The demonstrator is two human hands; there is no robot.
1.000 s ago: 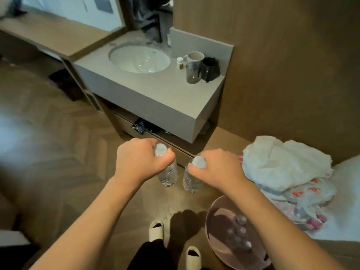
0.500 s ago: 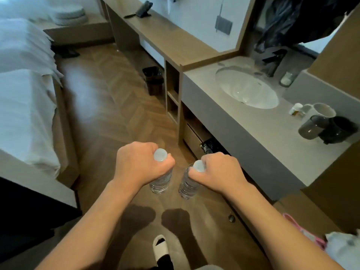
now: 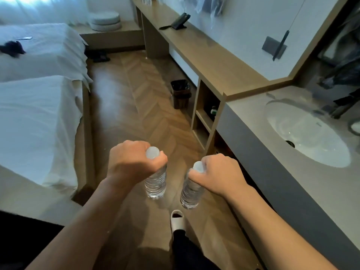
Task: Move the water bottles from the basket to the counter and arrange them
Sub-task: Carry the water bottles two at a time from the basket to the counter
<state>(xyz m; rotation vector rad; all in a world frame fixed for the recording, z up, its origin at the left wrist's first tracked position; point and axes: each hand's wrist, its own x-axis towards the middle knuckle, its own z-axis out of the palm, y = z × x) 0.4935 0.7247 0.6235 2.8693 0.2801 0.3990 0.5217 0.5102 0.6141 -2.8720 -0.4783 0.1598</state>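
I have each grip clamped round a bottle neck, left hand (image 3: 129, 162) on the left bottle (image 3: 155, 182), right hand (image 3: 220, 172) on the right bottle (image 3: 191, 191), both hanging upright over the floor, with the desk (image 3: 214, 61) ahead-right, nearer my right hand.

Two clear ribbed water bottles, left bottle (image 3: 155, 182) and right bottle (image 3: 191, 190), white-capped, hang upright side by side above the wooden floor (image 3: 140, 106).
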